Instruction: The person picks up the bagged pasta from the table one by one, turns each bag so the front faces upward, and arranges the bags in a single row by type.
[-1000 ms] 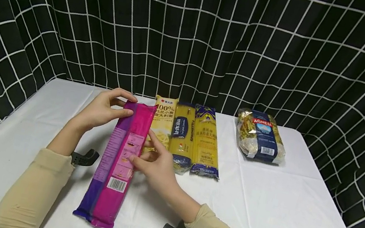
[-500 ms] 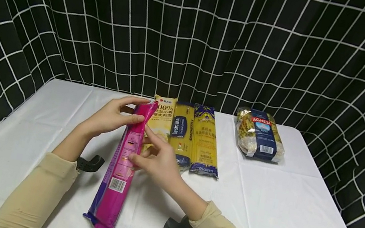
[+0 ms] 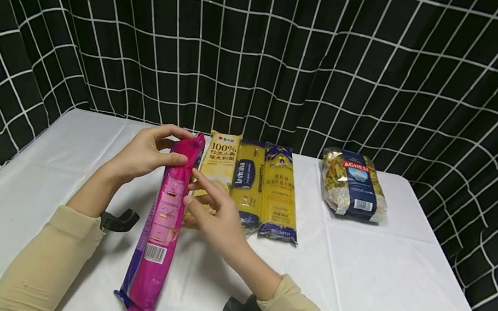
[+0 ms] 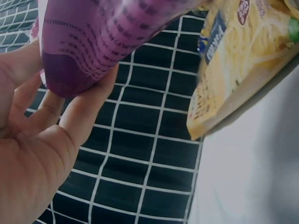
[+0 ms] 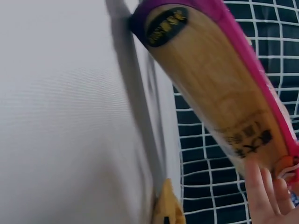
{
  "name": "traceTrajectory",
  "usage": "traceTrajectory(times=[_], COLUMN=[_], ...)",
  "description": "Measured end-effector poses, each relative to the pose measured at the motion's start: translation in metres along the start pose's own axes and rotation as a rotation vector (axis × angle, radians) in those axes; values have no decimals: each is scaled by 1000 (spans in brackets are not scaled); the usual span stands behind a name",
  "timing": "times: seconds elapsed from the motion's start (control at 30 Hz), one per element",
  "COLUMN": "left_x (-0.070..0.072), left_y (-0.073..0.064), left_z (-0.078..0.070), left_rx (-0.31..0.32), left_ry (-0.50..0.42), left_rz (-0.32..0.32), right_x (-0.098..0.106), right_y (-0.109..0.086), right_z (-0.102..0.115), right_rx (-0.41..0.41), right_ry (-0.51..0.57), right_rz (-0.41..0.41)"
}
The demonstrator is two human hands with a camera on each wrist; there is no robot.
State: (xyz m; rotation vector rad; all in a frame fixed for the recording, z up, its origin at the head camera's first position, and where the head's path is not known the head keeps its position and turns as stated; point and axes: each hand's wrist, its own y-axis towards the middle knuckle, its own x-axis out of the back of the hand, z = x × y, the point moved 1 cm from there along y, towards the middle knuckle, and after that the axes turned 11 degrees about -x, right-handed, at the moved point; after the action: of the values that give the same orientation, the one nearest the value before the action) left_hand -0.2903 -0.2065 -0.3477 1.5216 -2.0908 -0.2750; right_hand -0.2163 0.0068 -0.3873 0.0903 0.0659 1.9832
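Note:
My left hand (image 3: 149,152) grips the top end of a long pink-and-purple spaghetti pack (image 3: 159,240), thumb on the printed face. It tilts over the table, barcode toward me and lower end nearest. At the pack's right edge, my right hand (image 3: 218,217) holds it between thumb and fingers; the fingers reach behind. In the left wrist view, the left fingers wrap around the purple end of the pack (image 4: 93,46). The right wrist view shows straight pale strands through the pack's clear window (image 5: 219,70), with right fingertips (image 5: 254,179) against it.
Behind the held pack lie a yellow noodle pack (image 3: 221,156), a blue-and-yellow spaghetti pack (image 3: 249,183) and another spaghetti pack (image 3: 281,194), side by side. A bag of short pasta (image 3: 355,185) sits farther right on the white-covered table (image 3: 354,296). A grid-patterned curtain (image 3: 267,53) surrounds the table.
The pack has turned about its long axis, so its purple side shows narrower. Its top end first swung right, then came back left, with both hands staying on it.

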Motion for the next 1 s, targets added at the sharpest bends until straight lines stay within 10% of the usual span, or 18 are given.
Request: traceTrajectory(times=[0.23,0.57,1.0], left_x=[5,1,3], left_y=[-2,-2,-2], left_z=[-2,-6,-21], left_rx=[-54,-74,-19], left_ry=[-115,-261,88], left_rz=[-95,-147,-4], right_x=[-4,-12,-9], right_y=[2,-1,1], right_z=[-11,-18,-24], right_rx=[-6,-84,-64], right_ry=[-12,98,99], right_rz=[-40,154,73])
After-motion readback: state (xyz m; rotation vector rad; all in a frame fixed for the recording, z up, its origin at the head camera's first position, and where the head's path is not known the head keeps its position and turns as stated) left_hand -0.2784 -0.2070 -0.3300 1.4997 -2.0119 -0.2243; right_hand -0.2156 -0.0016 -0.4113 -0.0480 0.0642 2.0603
